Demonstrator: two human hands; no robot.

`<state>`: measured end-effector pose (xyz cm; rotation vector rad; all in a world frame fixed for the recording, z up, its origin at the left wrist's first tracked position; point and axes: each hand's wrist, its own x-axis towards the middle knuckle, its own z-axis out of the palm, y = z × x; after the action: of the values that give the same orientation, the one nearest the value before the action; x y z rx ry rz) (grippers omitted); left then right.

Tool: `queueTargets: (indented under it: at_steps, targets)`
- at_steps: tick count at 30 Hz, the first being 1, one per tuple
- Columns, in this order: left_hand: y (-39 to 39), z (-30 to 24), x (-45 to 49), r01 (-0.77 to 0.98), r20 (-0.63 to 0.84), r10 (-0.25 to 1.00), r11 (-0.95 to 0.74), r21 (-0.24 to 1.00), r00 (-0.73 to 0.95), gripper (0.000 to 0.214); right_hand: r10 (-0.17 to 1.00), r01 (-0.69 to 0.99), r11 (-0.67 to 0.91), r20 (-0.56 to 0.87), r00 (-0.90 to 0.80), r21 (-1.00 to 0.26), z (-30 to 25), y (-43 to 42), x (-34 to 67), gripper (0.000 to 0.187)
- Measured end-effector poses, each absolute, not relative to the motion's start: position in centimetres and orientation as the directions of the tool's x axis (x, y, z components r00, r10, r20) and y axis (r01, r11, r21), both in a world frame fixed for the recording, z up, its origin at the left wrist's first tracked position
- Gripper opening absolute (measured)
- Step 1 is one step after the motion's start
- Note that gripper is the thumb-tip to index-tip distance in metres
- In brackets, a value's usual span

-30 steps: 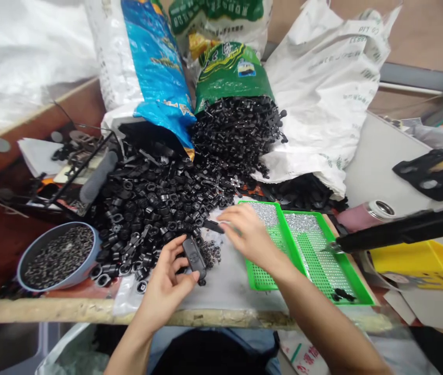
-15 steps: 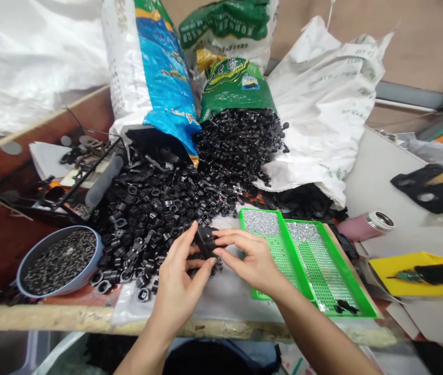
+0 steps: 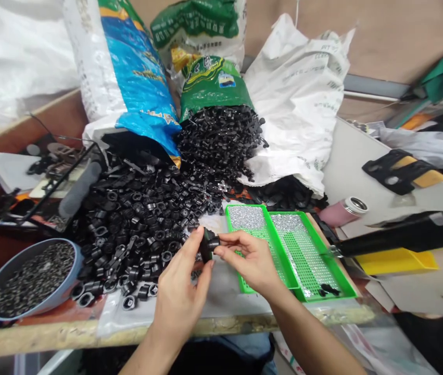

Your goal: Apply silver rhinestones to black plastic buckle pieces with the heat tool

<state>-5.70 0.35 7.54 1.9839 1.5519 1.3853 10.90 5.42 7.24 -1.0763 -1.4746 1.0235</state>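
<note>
Both hands meet over the front of the workbench around a black plastic part (image 3: pixel 206 246). My left hand (image 3: pixel 179 289) grips its flat, plate-like side between thumb and fingers. From the right, my right hand (image 3: pixel 249 260) pinches a short round black piece (image 3: pixel 214 241) against that part; whether the two are joined I cannot tell. Behind and left of the hands spreads a heap of loose black plastic parts (image 3: pixel 139 219), many of them ring-shaped. Just right of my right hand lie green perforated trays (image 3: pixel 294 271) with small silvery pieces at their far ends.
A blue bowl (image 3: pixel 76 271) of small dark metal pieces stands at left. Sacks, one blue and white (image 3: pixel 135 67), one green (image 3: pixel 217 96) and one white (image 3: pixel 295 99), lean behind the heap. At right are a black tool with a metal tip (image 3: pixel 401 234), a yellow bin (image 3: pixel 396 262) and a pink flask (image 3: pixel 338 212).
The view has swung rightward, so the bench things appear farther left. The black part has turned more edge-on between my hands. The black tool at right has shifted upward and inward in view.
</note>
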Motion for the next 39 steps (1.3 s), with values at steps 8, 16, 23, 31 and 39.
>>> queueTargets:
  at_steps: [8,16,23,31,39]
  targets:
    - [0.4,7.6,-5.0,0.571,0.429,0.903,-0.360,0.738,0.015,0.061,0.944,0.106,0.328,0.327,-0.030,-0.939,7.1,5.1,11.4,0.024]
    - [1.0,7.0,-4.1,0.484,0.441,0.898,-0.386,0.786,0.001,0.024,0.717,0.564,0.618,0.687,-0.118,-0.549,8.5,2.8,14.2,0.021]
    - [2.6,5.9,0.5,0.201,0.137,0.981,-0.164,0.966,0.140,0.027,0.480,0.457,0.406,0.610,0.630,-0.791,8.4,7.7,27.2,0.063]
    - [3.9,3.4,5.8,0.166,-0.073,0.951,0.023,0.986,0.301,0.035,0.683,0.111,0.298,0.293,0.669,-0.948,3.7,7.0,28.1,0.041]
    - [3.8,2.7,5.8,0.177,-0.126,0.934,0.069,0.982,0.335,0.038,0.650,0.105,0.271,0.262,0.713,-0.957,2.5,6.6,26.8,0.040]
